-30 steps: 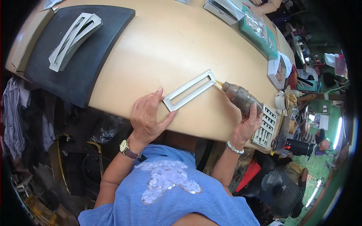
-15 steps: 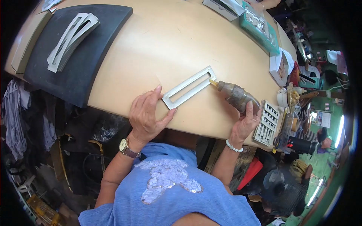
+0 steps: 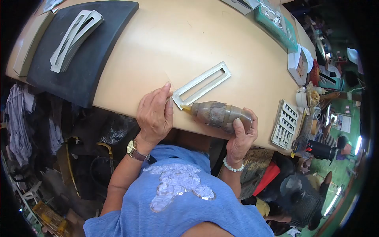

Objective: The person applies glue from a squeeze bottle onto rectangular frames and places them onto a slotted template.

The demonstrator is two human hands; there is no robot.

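A slotted, pale grey rectangular frame [image 3: 201,87] lies slanted on the table. My right hand [image 3: 241,140] is wrapped around the base of a brownish squeeze bottle [image 3: 217,115] with a worn band around its middle. The bottle is tipped on its side, and its yellow nozzle points at the frame's near left corner. Whether the tip touches is hard to tell. My left hand [image 3: 154,112] rests at the frame's left end, fingers extended and thumb drawn up beside the index finger, with nothing visible inside it.
On a black mat [image 3: 94,51] at the left lies a stack of similar frames [image 3: 73,43]. Slotted panels [image 3: 284,124] sit by the table's right edge. A green basket [image 3: 276,27] and a white box [image 3: 296,67] stand at the far right. A person [image 3: 304,201] is at the lower right.
The bottle's nozzle has gone from the frame's far right end to its near left corner, my right hand moving left with it. My left thumb has drawn back from the frame's lower edge.
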